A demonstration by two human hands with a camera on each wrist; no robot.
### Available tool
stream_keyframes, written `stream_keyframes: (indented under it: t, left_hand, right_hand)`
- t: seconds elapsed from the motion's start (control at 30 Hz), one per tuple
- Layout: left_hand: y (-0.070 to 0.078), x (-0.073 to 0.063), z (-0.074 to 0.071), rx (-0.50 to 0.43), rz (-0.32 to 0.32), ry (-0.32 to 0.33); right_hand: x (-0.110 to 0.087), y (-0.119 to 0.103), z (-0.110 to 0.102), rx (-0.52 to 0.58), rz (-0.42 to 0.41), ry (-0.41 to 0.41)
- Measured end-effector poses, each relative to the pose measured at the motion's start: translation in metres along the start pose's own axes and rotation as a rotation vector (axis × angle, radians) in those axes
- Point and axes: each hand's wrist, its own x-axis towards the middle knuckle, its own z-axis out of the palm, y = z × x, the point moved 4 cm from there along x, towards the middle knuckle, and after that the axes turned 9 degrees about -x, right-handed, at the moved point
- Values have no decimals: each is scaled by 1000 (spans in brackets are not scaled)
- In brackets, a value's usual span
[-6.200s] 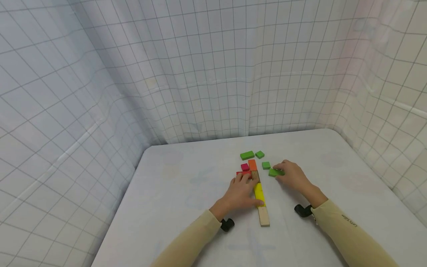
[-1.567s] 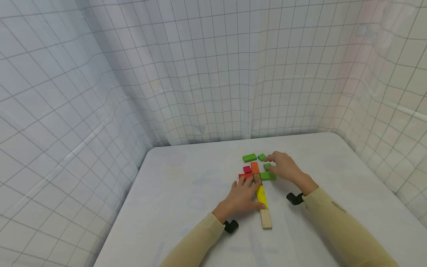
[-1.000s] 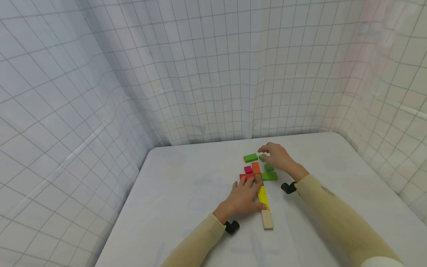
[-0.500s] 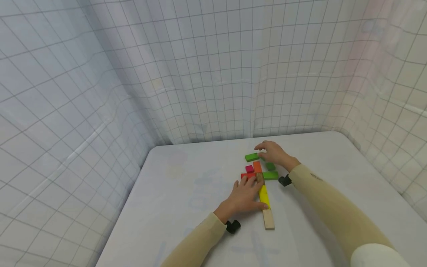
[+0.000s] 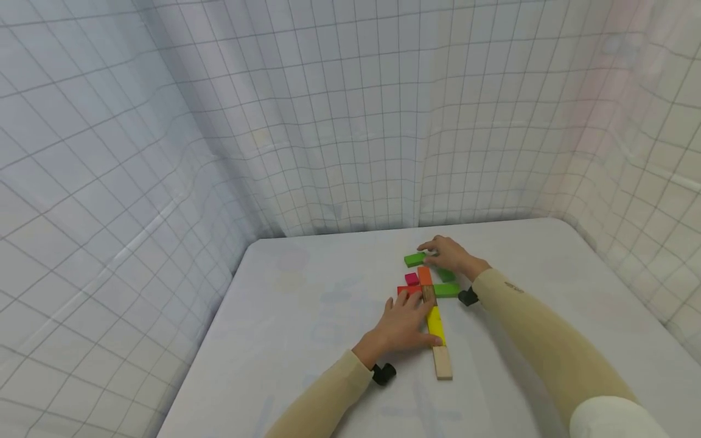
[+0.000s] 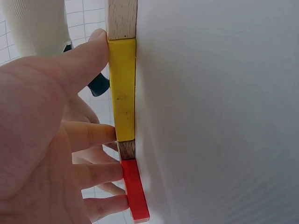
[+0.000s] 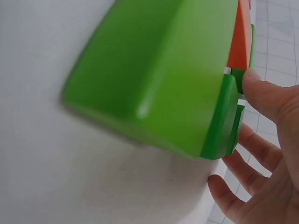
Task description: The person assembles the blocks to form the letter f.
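Observation:
My left hand (image 5: pixel 404 325) rests spread along the left side of a row of wooden blocks. Its thumb touches the yellow block (image 6: pixel 123 88) near the plain wood block (image 5: pixel 442 363); two fingertips reach the red block (image 6: pixel 135 189). A brown block (image 5: pixel 429 295) and an orange block (image 5: pixel 425 275) continue the row away from me. My right hand (image 5: pixel 450 254) is low over the far end with thumb and fingers apart, around a small green block (image 7: pixel 236 128) that its palm hides in the head view. Its thumb tip points toward a longer green block (image 5: pixel 414 260).
A green block (image 5: pixel 446 291) lies against the brown one's right side, with a small green block (image 5: pixel 445 275) behind it. Left of the orange block sits a small pink block (image 5: pixel 411 278). Gridded white curtains (image 5: pixel 350 134) surround the white table (image 5: pixel 274 340) behind and at both sides.
A long green block that my right hand held now lies against the brown block. Since then this hand has moved away from me and left to the far blocks. My left hand keeps its place.

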Motion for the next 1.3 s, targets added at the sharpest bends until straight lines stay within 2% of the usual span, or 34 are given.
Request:
stream_keyframes:
  t: [0.13, 0.33, 0.87, 1.3]
  left_hand:
    - [0, -1, 0, 6, 3, 2]
    - [-2, 0, 3, 3, 6, 2]
    - [-3, 2, 5, 32, -7, 7]
    - [-3, 3, 7, 34, -21, 0]
  right_hand:
    - [1, -3, 1, -41, -12, 20]
    - [0, -4, 2, -77, 13, 34]
    - [-1, 9, -3, 91, 38, 29]
    - [-10, 31, -11, 74, 43, 10]
